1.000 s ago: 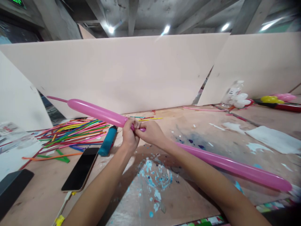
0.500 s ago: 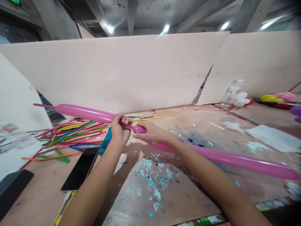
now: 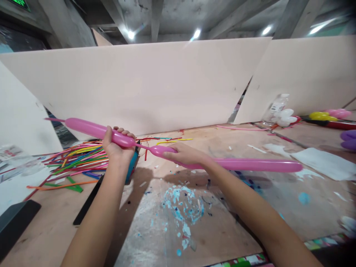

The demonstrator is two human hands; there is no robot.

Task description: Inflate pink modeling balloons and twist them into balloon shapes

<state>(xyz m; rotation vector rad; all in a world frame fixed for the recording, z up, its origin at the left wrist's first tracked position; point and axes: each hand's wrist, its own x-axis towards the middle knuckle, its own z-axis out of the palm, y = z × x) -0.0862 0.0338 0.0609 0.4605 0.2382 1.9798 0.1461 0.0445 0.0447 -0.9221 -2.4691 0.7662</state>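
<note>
A long pink modelling balloon [image 3: 258, 165] stretches across in front of me above the table. Between my hands it narrows to a thin, stretched neck. My left hand [image 3: 118, 142] is wrapped round the inflated part left of that neck, palm up. Beyond it this part runs up and left to a thin uninflated tail. Just right of the neck, my right hand [image 3: 185, 154] grips the longer section, which extends to a rounded end at the right. My right-hand fingers are partly hidden beneath the balloon and the hand.
Several uninflated balloons [image 3: 80, 159] lie in a heap at left, near a phone [image 3: 89, 202] and a teal object [image 3: 132, 167]. A bottle [image 3: 275, 109], a white balloon flower [image 3: 286, 118] and white paper [image 3: 325, 163] are at right. A pale board [image 3: 167, 85] stands behind.
My left hand has moved left and turned palm up round the balloon, and the thin neck shows longer. The balloon's right end has swung up and inward.
</note>
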